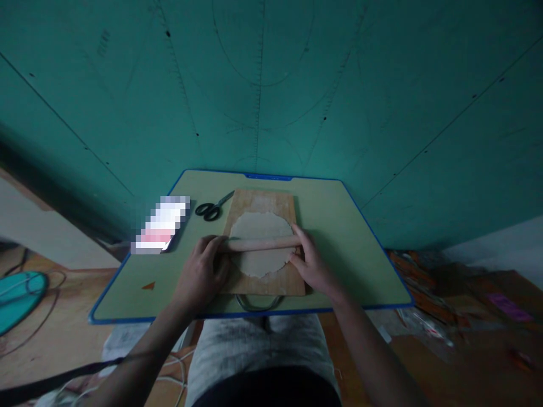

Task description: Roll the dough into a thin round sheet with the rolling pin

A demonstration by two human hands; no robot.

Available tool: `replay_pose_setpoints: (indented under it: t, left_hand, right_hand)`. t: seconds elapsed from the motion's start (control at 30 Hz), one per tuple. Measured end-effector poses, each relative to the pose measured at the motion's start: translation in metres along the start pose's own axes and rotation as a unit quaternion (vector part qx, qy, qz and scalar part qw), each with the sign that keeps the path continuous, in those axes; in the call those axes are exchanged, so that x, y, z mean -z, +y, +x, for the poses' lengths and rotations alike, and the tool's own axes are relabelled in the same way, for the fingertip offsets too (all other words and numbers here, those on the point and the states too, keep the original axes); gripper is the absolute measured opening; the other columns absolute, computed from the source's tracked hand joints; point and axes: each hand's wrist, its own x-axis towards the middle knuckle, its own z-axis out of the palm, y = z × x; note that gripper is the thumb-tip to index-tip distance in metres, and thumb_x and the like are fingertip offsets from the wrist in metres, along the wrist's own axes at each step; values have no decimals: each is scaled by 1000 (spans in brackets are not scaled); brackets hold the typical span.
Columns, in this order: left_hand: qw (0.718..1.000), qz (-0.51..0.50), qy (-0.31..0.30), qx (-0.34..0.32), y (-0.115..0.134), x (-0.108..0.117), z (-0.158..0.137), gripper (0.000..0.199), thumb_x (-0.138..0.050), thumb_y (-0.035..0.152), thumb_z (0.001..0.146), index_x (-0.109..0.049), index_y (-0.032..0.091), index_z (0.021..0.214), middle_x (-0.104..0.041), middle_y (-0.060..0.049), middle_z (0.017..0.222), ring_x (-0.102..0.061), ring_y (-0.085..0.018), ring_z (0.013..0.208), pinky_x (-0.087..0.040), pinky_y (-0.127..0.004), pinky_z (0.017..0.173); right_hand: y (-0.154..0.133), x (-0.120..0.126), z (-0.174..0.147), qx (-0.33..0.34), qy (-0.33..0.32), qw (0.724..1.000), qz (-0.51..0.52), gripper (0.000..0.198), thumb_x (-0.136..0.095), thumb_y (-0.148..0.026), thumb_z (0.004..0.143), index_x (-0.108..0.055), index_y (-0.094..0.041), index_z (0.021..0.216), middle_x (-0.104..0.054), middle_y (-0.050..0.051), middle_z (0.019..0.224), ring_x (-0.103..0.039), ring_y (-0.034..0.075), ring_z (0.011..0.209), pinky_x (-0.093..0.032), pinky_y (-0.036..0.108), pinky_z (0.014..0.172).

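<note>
A wooden rolling pin lies crosswise over a flat, roundish sheet of dough with ragged edges. The dough rests on a wooden cutting board, which has a metal handle at its near end. Around the pin's left end my left hand is closed, its fingertips partly hidden. At the opposite end my right hand grips the pin between the thumb and fingers, close to the board's right edge.
The small table has a blue rim and stands against a green wall. Black-handled scissors touch or nearly touch the board's left side. Farther left lies a blurred-out phone-like object, with a small brown triangular piece nearer.
</note>
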Motion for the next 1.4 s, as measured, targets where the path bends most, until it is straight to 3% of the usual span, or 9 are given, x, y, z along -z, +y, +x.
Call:
replay_pose_setpoints:
  t: [0.13,0.2,0.33,0.43,0.67,0.9,1.1,1.2,1.4]
  left_hand:
    - [1000,-1,-1,-3,-1,0,0,40,-44,33,93,-59,14,125,-59,-14,121,-63,-28,106,-55,-41,92]
    - [1000,-5,0,0,-1,0,0,40,-43,34,94,-59,15,125,-60,-14,120,-63,-27,106,-55,-41,92]
    - [1000,-11,-1,9,-2,0,1,44,-43,39,95,-59,13,127,-60,-15,121,-63,-29,108,-54,-42,93]
    - [1000,-15,0,6,-3,0,0,46,-43,40,95,-58,13,129,-60,-16,121,-62,-29,109,-54,-43,94]
    - [1000,-19,18,-3,-7,-2,0,40,-44,40,96,-61,14,121,-62,-14,115,-63,-27,104,-54,-42,92]
    - [1000,-16,17,-10,-5,-1,-1,37,-45,39,96,-60,15,120,-61,-13,113,-62,-27,103,-54,-40,91]
    - [1000,-22,19,-7,-5,-1,-1,35,-45,38,96,-61,16,119,-62,-13,113,-63,-27,103,-54,-40,91]
    - [999,-27,20,-4,-5,-2,-1,35,-45,38,96,-61,16,119,-62,-12,113,-63,-26,102,-54,-39,90]
    - [999,-29,21,-5,-6,-3,-1,37,-45,40,96,-61,15,119,-62,-12,112,-63,-26,101,-55,-40,89]
  right_hand:
    - [-2,2,-2,1,14,1000,-2,71,-52,-18,85,-33,-28,153,-43,9,151,-37,23,142,-31,44,119]
    - [-4,6,-5,1,43,999,-7,67,-54,-25,88,-33,-26,152,-45,11,150,-42,25,138,-37,45,115]
    - [-14,24,-14,42,109,991,-64,34,-51,-29,93,-58,-22,126,-63,12,119,-60,25,111,-52,41,95]
    - [-23,34,-19,97,65,983,-143,24,-48,-17,91,-69,-23,101,-66,7,93,-63,22,94,-53,35,84]
    - [-21,29,-18,137,-22,960,-243,34,-52,-11,85,-73,-22,108,-64,6,89,-62,19,86,-52,30,76]
    - [-23,30,-14,121,-59,950,-281,32,-54,-6,84,-76,-19,103,-59,5,84,-59,18,80,-48,29,70]
    - [-36,29,-14,146,-75,930,-329,26,-55,-5,84,-75,-19,93,-58,5,80,-55,20,77,-44,31,68]
    - [-36,28,-17,161,-79,919,-350,28,-54,-5,84,-75,-17,98,-58,6,77,-55,20,77,-44,32,69]
    - [-16,28,-14,123,-22,973,-195,39,-50,-4,81,-76,-22,103,-62,4,86,-60,18,83,-51,29,74]
